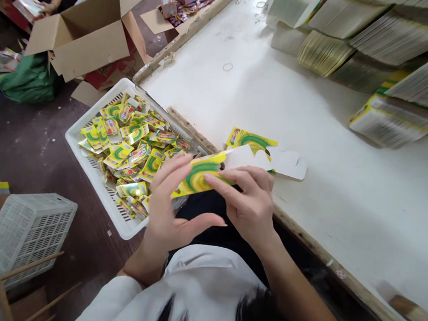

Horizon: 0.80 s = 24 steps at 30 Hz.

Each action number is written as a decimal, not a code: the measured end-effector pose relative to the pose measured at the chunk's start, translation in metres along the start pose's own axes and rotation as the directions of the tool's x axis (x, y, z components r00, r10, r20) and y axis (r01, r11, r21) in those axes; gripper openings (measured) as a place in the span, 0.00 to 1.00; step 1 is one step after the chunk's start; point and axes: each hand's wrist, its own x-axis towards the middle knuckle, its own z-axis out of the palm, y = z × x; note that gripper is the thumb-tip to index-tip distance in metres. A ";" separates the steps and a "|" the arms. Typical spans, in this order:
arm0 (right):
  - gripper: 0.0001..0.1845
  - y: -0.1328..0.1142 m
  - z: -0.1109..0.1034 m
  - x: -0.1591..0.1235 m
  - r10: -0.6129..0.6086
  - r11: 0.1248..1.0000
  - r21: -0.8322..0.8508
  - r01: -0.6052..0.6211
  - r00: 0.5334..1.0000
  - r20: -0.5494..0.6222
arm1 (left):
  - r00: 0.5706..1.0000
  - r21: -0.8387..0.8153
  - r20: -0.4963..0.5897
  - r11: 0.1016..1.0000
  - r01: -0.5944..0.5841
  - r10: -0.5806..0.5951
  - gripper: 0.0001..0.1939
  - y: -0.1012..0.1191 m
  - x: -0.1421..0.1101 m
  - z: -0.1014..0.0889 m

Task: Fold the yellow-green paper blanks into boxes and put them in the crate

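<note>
My right hand (250, 199) grips a yellow and green printed carton (201, 174) whose white flaps (246, 158) stick out at the far end. The forefinger lies along its printed face. At the carton's left end is my left hand (168, 201), its fingers against the carton and its thumb stretched well apart. Another yellow carton (252, 139) with white flaps lies flat on the table just beyond. To the left, a white plastic basket (81, 155) holds many small yellow and green packs (118, 154).
Stacks of flat cartons (388, 116) stand on the white table (206, 84), which has a raised wooden edge (194, 128). An open cardboard box (91, 58) and a white crate (27, 233) are on the left. A person's hand (42, 10) holds a small box at upper left.
</note>
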 end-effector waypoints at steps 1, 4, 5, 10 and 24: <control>0.21 -0.001 0.002 -0.001 -0.037 0.999 0.010 0.037 0.999 0.016 | 0.984 0.036 0.179 0.999 0.020 -0.026 0.41 -0.001 0.002 0.000; 0.26 -0.002 0.005 -0.008 -0.073 0.997 0.029 0.072 0.996 0.052 | 0.886 0.072 0.457 0.996 0.056 -0.083 0.33 -0.013 0.004 0.010; 0.26 -0.001 0.005 -0.010 -0.047 0.998 0.044 0.045 0.998 0.038 | 0.870 0.083 0.477 0.992 0.096 -0.124 0.30 -0.018 0.002 0.016; 0.43 0.002 0.002 -0.014 0.390 0.870 0.382 -0.311 0.909 -0.148 | 0.931 0.070 0.343 0.991 0.110 -0.128 0.31 -0.027 -0.018 0.042; 0.35 0.015 0.001 -0.011 0.112 0.348 0.647 -0.678 0.716 0.689 | 0.938 -0.158 0.286 0.975 -0.158 0.198 0.36 -0.031 -0.028 0.047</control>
